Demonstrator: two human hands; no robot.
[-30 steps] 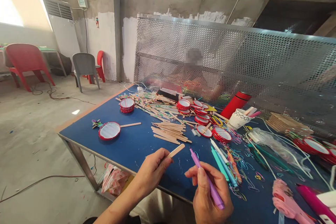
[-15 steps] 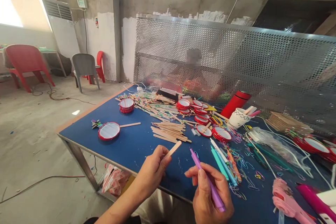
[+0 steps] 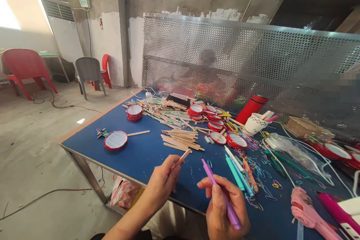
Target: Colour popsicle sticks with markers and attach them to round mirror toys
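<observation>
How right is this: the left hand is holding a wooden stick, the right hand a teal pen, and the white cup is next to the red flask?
Not quite: the head view shows the right hand holding a purple pen, not a teal one. The rest stands: the left hand is holding a wooden stick, and the white cup is next to the red flask.
</observation>
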